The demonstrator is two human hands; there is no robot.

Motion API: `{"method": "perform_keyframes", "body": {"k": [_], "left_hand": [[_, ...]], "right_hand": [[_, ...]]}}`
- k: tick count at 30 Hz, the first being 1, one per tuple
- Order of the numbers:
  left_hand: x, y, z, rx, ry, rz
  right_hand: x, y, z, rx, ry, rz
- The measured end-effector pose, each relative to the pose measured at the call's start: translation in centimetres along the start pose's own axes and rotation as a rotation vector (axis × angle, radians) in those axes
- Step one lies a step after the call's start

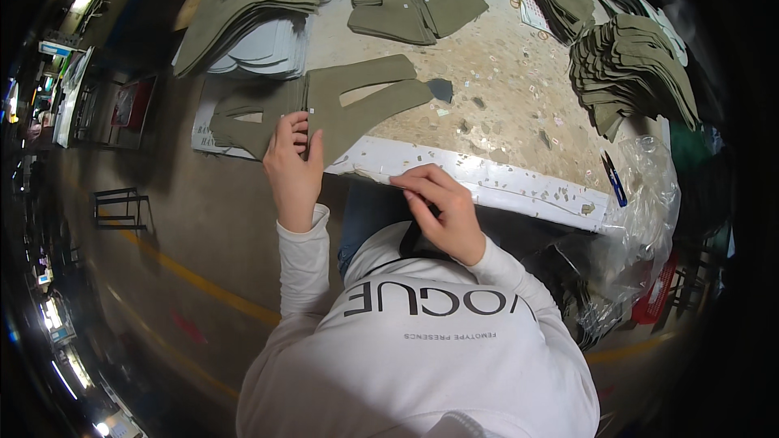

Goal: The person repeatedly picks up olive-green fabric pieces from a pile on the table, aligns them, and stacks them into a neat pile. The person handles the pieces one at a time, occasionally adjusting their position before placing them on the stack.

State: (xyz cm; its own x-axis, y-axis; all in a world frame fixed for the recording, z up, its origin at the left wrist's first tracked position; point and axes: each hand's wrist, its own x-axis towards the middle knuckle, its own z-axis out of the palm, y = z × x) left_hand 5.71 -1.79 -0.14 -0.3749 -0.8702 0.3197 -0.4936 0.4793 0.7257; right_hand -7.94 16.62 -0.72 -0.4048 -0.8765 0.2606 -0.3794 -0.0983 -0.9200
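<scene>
Olive cut fabric pieces (357, 105) lie in two overlapping stacks at the table's near left, each with a long slot. My left hand (294, 166) is at the edge where the stacks meet, its fingers curled against that edge and its thumb over the right-hand stack. Just above the fingertips, a small white sticker (312, 111) sits on the fabric. By the table's front edge, my right hand (442, 207) has thumb and fingers pinched together; whatever is between them is too small to tell. A thin pale strip (369, 173) lies along the edge beside those fingertips.
More olive stacks lie at the far left (251, 12), far middle (398, 12) and right (629, 69). Paper scraps dot the worn table (503, 97). Blue-handled thread snips (615, 180) and a clear plastic bag (649, 211) are at the right corner. A dark rack (122, 207) stands left.
</scene>
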Motion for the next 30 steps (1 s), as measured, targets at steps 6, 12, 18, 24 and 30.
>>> {"method": "perform_keyframes", "body": {"k": [6, 12, 18, 24, 30], "left_hand": [[-0.7, 0.2, 0.1, 0.307, 0.021, 0.198], [-0.5, -0.3, 0.5, -0.100, -0.015, -0.079], [0.8, -1.3, 0.5, 0.065, -0.102, -0.195], [0.8, -1.3, 1.3, 0.312, 0.188, 0.307], [0.5, -0.8, 1.5, 0.100, 0.066, 0.006]], "right_hand": [[0.7, 0.4, 1.0, -0.088, -0.003, -0.046], [0.5, 0.6, 0.7, -0.066, -0.031, -0.015], [0.3, 0.7, 0.8, -0.072, -0.028, -0.034], [0.2, 0.7, 0.6, -0.062, -0.035, -0.031], [0.2, 0.7, 0.6, -0.073, -0.050, -0.042]]}}
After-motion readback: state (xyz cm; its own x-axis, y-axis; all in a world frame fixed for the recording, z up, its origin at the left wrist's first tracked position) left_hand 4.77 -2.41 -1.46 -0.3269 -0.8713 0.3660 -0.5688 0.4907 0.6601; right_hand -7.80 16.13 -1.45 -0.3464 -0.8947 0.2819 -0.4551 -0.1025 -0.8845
